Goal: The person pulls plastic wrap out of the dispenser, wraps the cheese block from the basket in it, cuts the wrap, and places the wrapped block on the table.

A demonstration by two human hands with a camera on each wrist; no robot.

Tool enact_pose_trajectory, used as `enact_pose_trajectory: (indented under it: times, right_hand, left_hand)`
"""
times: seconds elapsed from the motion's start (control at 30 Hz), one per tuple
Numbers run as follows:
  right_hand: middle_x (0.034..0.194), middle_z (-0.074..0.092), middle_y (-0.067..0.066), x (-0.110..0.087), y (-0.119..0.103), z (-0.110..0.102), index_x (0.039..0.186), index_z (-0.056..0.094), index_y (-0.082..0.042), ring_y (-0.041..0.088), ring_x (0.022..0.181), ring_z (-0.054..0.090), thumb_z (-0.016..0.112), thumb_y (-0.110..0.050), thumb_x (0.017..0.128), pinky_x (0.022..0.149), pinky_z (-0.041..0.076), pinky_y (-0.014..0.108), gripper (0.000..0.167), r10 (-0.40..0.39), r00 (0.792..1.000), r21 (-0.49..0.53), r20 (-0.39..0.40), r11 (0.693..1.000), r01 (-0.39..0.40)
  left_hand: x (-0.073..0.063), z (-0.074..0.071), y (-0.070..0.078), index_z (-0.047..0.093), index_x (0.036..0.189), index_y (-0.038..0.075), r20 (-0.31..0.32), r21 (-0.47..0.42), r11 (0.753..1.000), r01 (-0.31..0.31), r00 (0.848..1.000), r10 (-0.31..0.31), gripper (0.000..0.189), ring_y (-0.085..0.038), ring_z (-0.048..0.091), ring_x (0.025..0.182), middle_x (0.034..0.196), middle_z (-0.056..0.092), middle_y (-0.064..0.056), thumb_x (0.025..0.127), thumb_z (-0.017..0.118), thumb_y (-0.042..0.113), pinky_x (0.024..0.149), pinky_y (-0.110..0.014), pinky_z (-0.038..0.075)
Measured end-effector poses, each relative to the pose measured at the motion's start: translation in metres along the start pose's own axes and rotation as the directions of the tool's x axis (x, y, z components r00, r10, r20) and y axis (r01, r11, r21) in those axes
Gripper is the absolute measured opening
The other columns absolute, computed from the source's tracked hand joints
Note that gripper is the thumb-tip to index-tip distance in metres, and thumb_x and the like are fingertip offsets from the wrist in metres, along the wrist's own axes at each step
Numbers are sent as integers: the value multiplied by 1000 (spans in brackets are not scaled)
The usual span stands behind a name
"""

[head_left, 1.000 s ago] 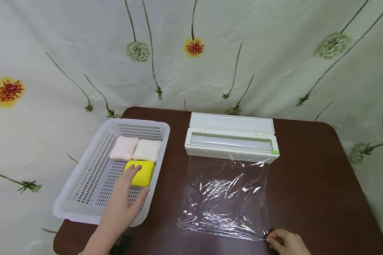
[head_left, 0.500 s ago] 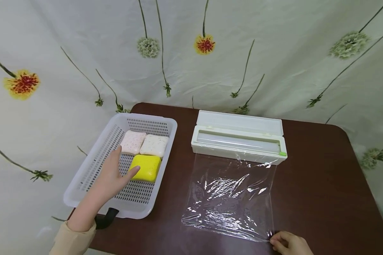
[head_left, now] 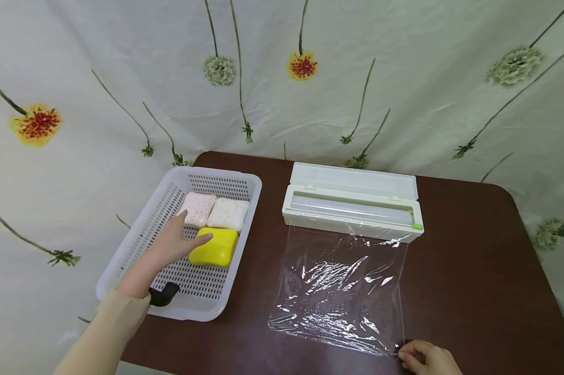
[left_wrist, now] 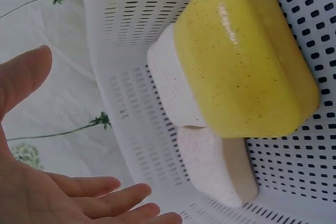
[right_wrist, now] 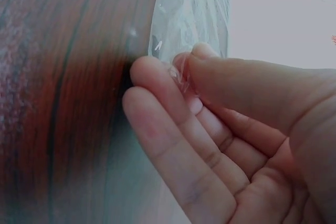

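Note:
My left hand (head_left: 171, 242) hovers over the white basket (head_left: 255, 190) with fingers spread and nothing in them. Its fingertips lie near the speckled pink block (head_left: 201, 207) and its thumb near the speckled yellow block (head_left: 220, 247); a speckled white block (head_left: 229, 212) sits beside them. The left wrist view shows a gap between the hand (left_wrist: 68, 192) and the yellow block (left_wrist: 236, 61). At the table's front, my right hand (head_left: 429, 357) pinches the near right corner of clear cling film (head_left: 333, 291). Bunched film (right_wrist: 184, 74) shows between thumb and finger in the right wrist view.
The film runs out of a white dispenser box (head_left: 347, 224) with its lid (head_left: 354, 179) raised and a green slider (head_left: 417, 226) at its right end. All stands on a dark brown table (head_left: 479, 271). A flowered cloth (head_left: 404, 78) hangs behind.
My left hand has moved off the yellow block, towards the pink one, its fingers still spread. The head view has shifted slightly. My right hand keeps its pinch on the film corner.

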State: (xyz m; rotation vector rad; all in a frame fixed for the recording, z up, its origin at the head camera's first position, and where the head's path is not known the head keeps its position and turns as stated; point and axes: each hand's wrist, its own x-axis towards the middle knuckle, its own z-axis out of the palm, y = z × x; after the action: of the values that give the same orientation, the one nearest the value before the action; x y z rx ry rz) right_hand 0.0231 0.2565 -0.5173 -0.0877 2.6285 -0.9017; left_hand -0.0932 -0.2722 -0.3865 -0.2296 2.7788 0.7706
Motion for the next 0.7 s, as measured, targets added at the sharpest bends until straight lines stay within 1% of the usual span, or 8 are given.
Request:
enact_pose_trajectory:
  times: [0.13, 0.33, 0.4, 0.5, 0.57, 0.63, 0.7]
  right_hand:
    - [66, 66, -10, -1, 0, 0, 80, 70, -14, -8, 59, 53, 76, -17, 84, 55, 45, 19, 8, -8, 1000, 8, -3, 1000, 8]
    - [66, 66, -10, -1, -1, -1, 80, 70, -15, -8, 59, 53, 76, -16, 83, 55, 44, 19, 8, 7, 1000, 0, -11, 1000, -7]
    - [66, 66, -10, -1, -2, -1, 80, 70, -15, -8, 58, 53, 77, -16, 83, 55, 45, 19, 8, 11, 1000, -3, -13, 1000, -11]
    - [66, 66, -10, -1, -2, 0, 80, 70, -15, -7, 58, 52, 76, -16, 83, 55, 45, 19, 7, 16, 1000, -1, -15, 1000, -16]
    - [66, 66, -10, -1, -3, 0, 80, 70, -15, -7, 58, 52, 76, -16, 84, 55, 44, 19, 7, 26, 1000, -1, -15, 1000, -26]
    - [66, 66, -10, -1, -2, 0, 80, 70, -15, -7, 58, 52, 76, -15, 83, 55, 44, 19, 7, 30, 999, -2, -16, 1000, -30]
    - [66, 65, -10, -1, -3, 1, 80, 70, -16, -7, 58, 51, 77, -16, 83, 55, 44, 19, 7, 38, 999, 3, -17, 999, -38]
  left_hand:
    - [12, 6, -9, 8, 149, -17, 44, -20, 998, 67, 997, -66, 103, -60, 24, 137, 151, 17, -43, 88, 70, 37, 107, -70, 30]
    - [27, 17, -24, 10, 149, -16, 62, -9, 995, 98, 993, -97, 108, -58, 29, 134, 150, 21, -43, 84, 74, 41, 107, -69, 31]
    - [31, 21, -27, 10, 150, -14, 55, -21, 996, 83, 995, -81, 109, -56, 31, 134, 151, 21, -41, 83, 76, 40, 109, -68, 30]
    - [35, 28, -32, 9, 153, -9, 13, -41, 999, 11, 1000, -10, 110, -50, 31, 133, 155, 18, -36, 81, 79, 37, 112, -66, 28]
    - [36, 31, -36, 9, 154, -5, -6, -50, 998, -36, 999, 36, 112, -47, 33, 130, 156, 17, -33, 79, 82, 34, 111, -65, 30]
    - [36, 35, -39, 8, 154, -2, 7, -60, 997, -56, 998, 56, 113, -46, 35, 125, 156, 18, -32, 78, 82, 34, 107, -64, 33]
    - [36, 38, -40, 8, 154, -1, 39, -83, 995, -46, 998, 50, 112, -46, 38, 120, 154, 20, -32, 78, 82, 33, 104, -63, 37]
